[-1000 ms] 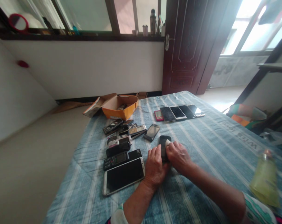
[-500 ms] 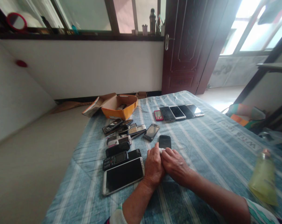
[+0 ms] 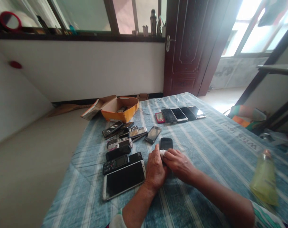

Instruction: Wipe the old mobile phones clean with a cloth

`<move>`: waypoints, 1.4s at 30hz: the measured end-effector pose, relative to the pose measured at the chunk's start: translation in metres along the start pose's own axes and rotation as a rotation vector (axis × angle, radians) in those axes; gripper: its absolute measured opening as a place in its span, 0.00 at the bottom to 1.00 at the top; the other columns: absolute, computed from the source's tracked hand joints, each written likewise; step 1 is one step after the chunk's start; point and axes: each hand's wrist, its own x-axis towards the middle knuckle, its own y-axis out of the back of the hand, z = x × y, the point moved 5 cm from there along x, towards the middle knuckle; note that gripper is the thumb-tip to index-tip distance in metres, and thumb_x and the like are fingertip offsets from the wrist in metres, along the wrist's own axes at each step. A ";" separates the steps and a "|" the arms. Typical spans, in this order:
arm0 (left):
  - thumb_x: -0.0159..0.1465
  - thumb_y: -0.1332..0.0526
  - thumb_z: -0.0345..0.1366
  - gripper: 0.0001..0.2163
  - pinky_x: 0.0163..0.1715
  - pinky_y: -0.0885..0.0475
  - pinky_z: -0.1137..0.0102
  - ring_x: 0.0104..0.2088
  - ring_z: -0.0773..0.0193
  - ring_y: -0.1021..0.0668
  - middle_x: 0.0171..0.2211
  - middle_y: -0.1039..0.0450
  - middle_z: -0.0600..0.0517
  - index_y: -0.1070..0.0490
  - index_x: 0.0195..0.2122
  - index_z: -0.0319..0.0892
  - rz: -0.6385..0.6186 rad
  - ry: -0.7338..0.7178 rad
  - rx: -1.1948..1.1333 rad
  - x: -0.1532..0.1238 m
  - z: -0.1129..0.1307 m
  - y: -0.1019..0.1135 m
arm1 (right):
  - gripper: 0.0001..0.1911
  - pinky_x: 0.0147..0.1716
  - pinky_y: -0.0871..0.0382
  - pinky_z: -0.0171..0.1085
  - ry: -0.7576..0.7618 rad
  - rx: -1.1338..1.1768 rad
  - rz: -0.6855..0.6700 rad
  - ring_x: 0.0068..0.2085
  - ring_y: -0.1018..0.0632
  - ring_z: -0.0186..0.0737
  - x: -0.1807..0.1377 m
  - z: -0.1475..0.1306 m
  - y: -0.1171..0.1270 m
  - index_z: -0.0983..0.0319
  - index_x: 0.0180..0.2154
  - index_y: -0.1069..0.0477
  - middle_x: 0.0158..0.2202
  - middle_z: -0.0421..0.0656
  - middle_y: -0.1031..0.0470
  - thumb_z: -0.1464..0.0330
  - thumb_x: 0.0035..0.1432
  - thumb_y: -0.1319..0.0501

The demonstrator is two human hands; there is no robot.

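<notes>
Black smartphone (image 3: 166, 143) lies flat on the striped blue cloth (image 3: 206, 158), inward from its left edge; the right hand (image 3: 178, 163) pinches a white tissue (image 3: 162, 153) at its near end, while the left hand (image 3: 155, 167) sits against its left side, grip unclear. Other phones lie toward the cloth's left edge, with an open orange box (image 3: 126, 116) at the far-left corner.

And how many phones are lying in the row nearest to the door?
5, from left to right: the red phone, the grey phone, the white phone, the black phone and, at the right end, the shiny phone. Any underneath would be hidden.
</notes>
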 end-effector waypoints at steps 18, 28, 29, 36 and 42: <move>0.48 0.36 0.30 0.41 0.52 0.29 0.55 0.52 0.49 0.26 0.54 0.31 0.39 0.48 0.65 0.37 -0.171 0.053 -0.101 0.007 0.000 0.007 | 0.08 0.36 0.39 0.39 -0.026 0.032 0.021 0.39 0.32 0.40 -0.017 -0.010 0.005 0.63 0.33 0.29 0.35 0.42 0.29 0.71 0.65 0.44; 0.46 0.34 0.31 0.45 0.53 0.29 0.52 0.55 0.47 0.27 0.55 0.31 0.39 0.51 0.65 0.39 -0.174 0.032 -0.125 0.010 -0.004 0.012 | 0.05 0.35 0.38 0.41 -0.118 -0.030 -0.068 0.41 0.31 0.43 0.025 0.003 0.002 0.64 0.35 0.27 0.37 0.45 0.27 0.72 0.63 0.42; 0.47 0.35 0.30 0.44 0.54 0.30 0.51 0.55 0.48 0.28 0.55 0.32 0.39 0.52 0.66 0.39 -0.179 0.032 -0.130 0.010 -0.006 0.011 | 0.05 0.35 0.38 0.41 -0.088 -0.021 -0.056 0.41 0.31 0.43 0.019 -0.001 0.002 0.64 0.36 0.27 0.37 0.44 0.27 0.72 0.63 0.42; 0.45 0.34 0.30 0.47 0.56 0.32 0.54 0.58 0.48 0.31 0.60 0.38 0.39 0.54 0.66 0.41 -0.287 0.156 -0.225 0.013 -0.009 0.008 | 0.07 0.38 0.38 0.38 -0.120 0.042 0.012 0.41 0.30 0.41 -0.007 0.009 0.001 0.62 0.37 0.26 0.37 0.43 0.26 0.71 0.64 0.43; 0.48 0.38 0.30 0.38 0.55 0.31 0.58 0.56 0.50 0.29 0.60 0.37 0.41 0.45 0.63 0.38 -0.440 0.163 -0.243 0.018 -0.003 0.020 | 0.16 0.39 0.36 0.34 -0.406 0.261 0.130 0.42 0.27 0.40 -0.004 0.058 0.001 0.59 0.37 0.23 0.37 0.43 0.24 0.78 0.61 0.48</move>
